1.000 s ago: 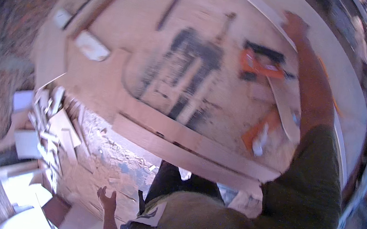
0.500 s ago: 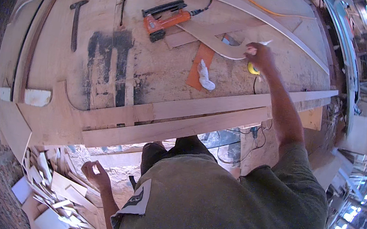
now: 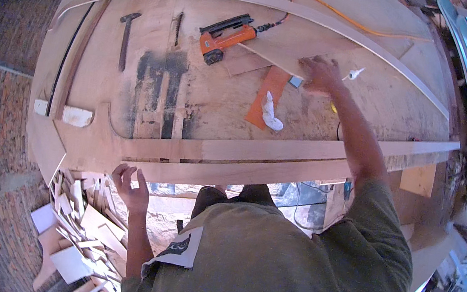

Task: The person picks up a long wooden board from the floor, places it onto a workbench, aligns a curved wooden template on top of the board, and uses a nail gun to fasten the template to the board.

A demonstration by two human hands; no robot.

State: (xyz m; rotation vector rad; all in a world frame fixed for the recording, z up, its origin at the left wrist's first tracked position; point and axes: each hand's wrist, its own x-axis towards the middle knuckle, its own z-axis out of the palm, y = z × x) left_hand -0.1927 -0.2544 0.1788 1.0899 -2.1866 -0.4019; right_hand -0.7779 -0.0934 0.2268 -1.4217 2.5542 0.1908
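Note:
Over the right half of the workbench (image 3: 223,96), my right hand (image 3: 321,76) has its fingers round the right end of a thin curved wooden piece (image 3: 270,60). That piece shows nearly edge-on, its left end close to an orange nail gun (image 3: 225,39). Just right of the hand is a small white nozzle-like thing (image 3: 354,73). A sliver of something yellow (image 3: 334,108) peeks out beside my right wrist. My left hand (image 3: 132,188) is empty, fingers apart, by the bench's near edge. An orange sheet (image 3: 264,99) and a crumpled white thing (image 3: 272,115) lie between.
A hammer (image 3: 126,39) lies at the left. One long curved strip (image 3: 325,19) spans the back, and straight boards (image 3: 255,164) run along the near edge. An orange hose (image 3: 348,21) trails from the nail gun. Wood offcuts (image 3: 87,233) pile up on the floor at lower left.
My right hand has shifted left over the bench, and the curved piece has tipped from showing its flat face to its edge. My left hand has risen toward the bench edge. The view has turned slightly.

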